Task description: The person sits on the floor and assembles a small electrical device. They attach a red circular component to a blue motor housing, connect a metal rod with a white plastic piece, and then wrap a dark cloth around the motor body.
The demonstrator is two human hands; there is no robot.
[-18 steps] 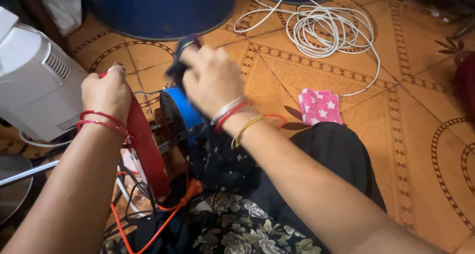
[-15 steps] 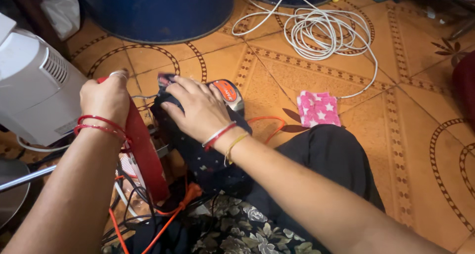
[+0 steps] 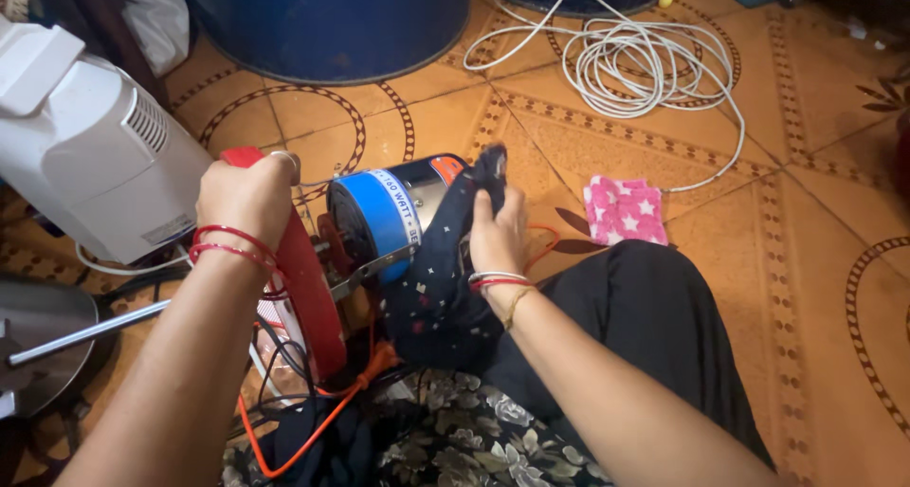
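I have the left hand (image 3: 248,195) clenched over the top edge of the red housing (image 3: 305,293), which stands upright on the tiled floor (image 3: 758,259) just beside the white appliance (image 3: 90,155). The right hand (image 3: 497,236) grips a dark star-patterned cloth (image 3: 441,278) and presses it against the side of the blue-and-silver motor (image 3: 393,217), which projects from the housing. An orange wire (image 3: 313,430) runs below the housing; a pink starred cloth (image 3: 623,209) and a coiled white cable (image 3: 626,60) lie well apart on the floor.
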